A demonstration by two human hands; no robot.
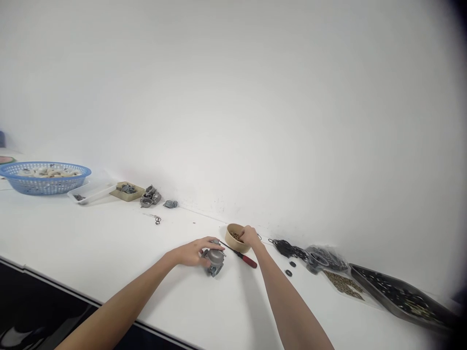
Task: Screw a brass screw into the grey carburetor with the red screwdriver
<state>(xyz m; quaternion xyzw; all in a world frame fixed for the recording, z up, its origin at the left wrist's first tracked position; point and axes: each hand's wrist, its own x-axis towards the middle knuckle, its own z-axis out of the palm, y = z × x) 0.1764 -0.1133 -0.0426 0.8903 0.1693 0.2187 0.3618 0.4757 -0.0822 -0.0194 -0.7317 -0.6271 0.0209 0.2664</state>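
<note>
My left hand is closed around a grey metal carburetor, which rests on the white table. My right hand reaches over the rim of a tan round bowl. Small brass-coloured parts lie inside that bowl. The right fingertips dip among them, and whatever they pinch is hidden. Between the carburetor and the bowl lies a screwdriver with a red and black handle, its shaft pointing up and left.
Leftward stand a blue basket, a clear tray, a tan tray and more grey castings. On the right are black cords, black rings, brass pieces and a dark metal tray. A white wall rises behind.
</note>
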